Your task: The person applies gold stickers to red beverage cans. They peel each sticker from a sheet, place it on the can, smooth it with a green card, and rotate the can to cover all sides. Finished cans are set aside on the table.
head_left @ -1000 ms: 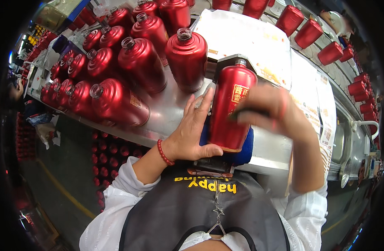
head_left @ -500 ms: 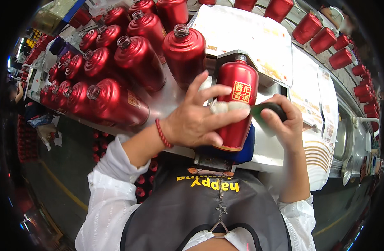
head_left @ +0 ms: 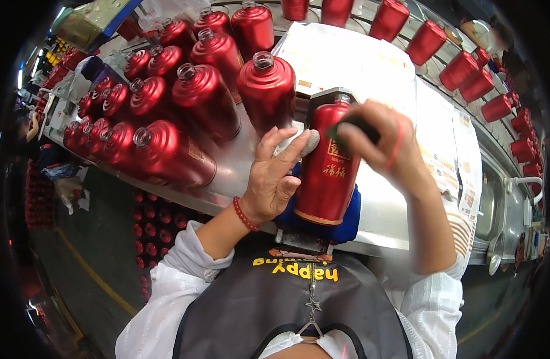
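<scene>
A red bottle (head_left: 326,194) with gold markings leans back in a dark metal rest, its base on a blue cloth (head_left: 348,221). My right hand (head_left: 385,137), slightly blurred, grips a dark scraper (head_left: 360,127) with a green edge over the bottle's upper front, hiding part of the gold label. At the bottle's left side is my left hand (head_left: 270,182), its fingers apart and gripping nothing. A whitish cover (head_left: 311,143) wraps one of its fingertips, right by the bottle's edge; whether it touches the glass I cannot tell.
Uncapped red bottles (head_left: 206,102) crowd the metal table to the left, one standing close behind my left hand. Printed white sheets (head_left: 352,60) lie behind and to the right. Farther right, more red bottles (head_left: 424,42) line a conveyor.
My right hand has moved up and left with the scraper, from beside the bottle to over its label. My left hand has drawn back from the front to the bottle's left edge.
</scene>
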Demonstrator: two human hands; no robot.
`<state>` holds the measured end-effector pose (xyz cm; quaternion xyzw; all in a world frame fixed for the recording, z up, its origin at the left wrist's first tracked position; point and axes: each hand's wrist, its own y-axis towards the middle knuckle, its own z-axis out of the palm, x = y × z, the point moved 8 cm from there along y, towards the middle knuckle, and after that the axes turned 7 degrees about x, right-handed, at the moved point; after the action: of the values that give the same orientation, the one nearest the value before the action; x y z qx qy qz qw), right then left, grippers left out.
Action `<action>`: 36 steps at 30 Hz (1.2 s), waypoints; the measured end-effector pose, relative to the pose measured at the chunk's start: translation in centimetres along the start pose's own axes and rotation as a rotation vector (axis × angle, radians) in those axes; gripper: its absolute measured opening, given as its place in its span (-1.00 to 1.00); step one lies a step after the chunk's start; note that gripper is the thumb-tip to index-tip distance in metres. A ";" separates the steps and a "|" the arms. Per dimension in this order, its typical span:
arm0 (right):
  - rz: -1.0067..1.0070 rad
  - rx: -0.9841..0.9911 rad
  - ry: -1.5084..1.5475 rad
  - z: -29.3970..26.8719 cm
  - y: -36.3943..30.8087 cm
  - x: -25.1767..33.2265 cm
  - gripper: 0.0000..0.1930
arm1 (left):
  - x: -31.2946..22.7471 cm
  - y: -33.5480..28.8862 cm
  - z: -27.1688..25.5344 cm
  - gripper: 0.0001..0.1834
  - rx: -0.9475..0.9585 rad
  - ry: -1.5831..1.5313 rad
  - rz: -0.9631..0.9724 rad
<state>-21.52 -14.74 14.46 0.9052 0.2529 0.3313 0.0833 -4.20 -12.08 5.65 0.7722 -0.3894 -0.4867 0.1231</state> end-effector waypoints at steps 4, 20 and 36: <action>-0.334 0.317 0.031 2.9 1.7 4.2 -0.89 | 0.9 -0.7 -0.9 -0.33 -0.060 -0.014 -0.127; 0.115 -0.122 0.212 2.1 -12.8 -1.9 -0.46 | 7.1 8.0 7.3 -0.58 0.126 -1.519 -0.722; -0.177 -0.233 -0.231 7.3 -13.3 4.4 -0.14 | -3.4 4.4 -9.5 -0.72 -0.067 -0.737 -0.219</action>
<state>-19.32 -0.94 7.07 0.8956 0.2803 0.2434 0.2451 1.01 -14.33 15.09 0.5780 -0.3067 -0.7544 -0.0523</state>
